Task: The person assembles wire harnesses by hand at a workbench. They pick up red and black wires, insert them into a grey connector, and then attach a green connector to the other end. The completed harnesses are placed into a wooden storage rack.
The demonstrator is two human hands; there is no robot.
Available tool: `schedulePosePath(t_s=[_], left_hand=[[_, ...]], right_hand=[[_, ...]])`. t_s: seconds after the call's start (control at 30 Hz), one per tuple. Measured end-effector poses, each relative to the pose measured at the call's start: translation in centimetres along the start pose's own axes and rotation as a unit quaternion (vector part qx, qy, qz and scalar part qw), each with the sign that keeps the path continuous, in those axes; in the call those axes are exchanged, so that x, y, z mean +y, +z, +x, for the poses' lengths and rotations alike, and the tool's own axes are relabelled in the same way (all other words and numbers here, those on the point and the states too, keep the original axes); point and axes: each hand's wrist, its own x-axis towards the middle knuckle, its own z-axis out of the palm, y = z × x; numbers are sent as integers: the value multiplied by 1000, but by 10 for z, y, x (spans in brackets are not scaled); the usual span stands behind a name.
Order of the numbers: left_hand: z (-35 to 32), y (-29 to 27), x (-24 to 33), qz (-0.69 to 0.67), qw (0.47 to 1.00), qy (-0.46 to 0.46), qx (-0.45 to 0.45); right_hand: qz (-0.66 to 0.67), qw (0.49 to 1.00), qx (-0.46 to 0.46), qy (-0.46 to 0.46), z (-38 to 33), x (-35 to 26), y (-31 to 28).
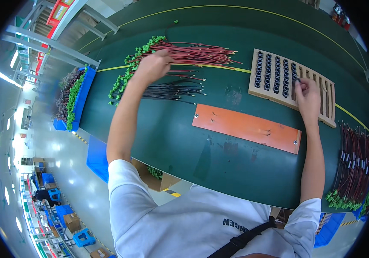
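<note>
My left hand [153,68] is closed in a pinch over the bundle of red wires [206,52] near their green connectors [152,43]; what lies between its fingertips is hidden. Just nearer me lie black wires [167,91], also with green connectors at their left ends. On the right, a slotted wooden tray [274,98] holds rows of black rings [267,71] in its left part. Reaching over the tray, my right hand [308,96] pinches a black ring [296,80] at the end of the filled rows.
An orange board [244,128] with small upright pins is on the green table [180,142] in front of me. Finished-looking wire bundles [354,167] lie at the right edge. A blue bin [85,92] of green-ended wires stands left; a cardboard box [167,182] sits below the table edge.
</note>
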Motion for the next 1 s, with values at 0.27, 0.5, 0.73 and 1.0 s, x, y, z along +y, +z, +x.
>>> schedulePosePath(t_s=[0.27,0.5,0.73,1.0], left_hand=[[-77,-29,-51,-114,975,-129,-138],[-79,4,-50,-60,985,-78,-141],[-81,-43,-77,-117,962,-237,67],[-96,-125,-84,-224,888,-241,321]], right_hand=[[49,998,-9,39,4,11,2],[47,998,-27,43,4,12,2],[115,991,-16,68,6,22,0],[248,969,7,1,6,26,15]])
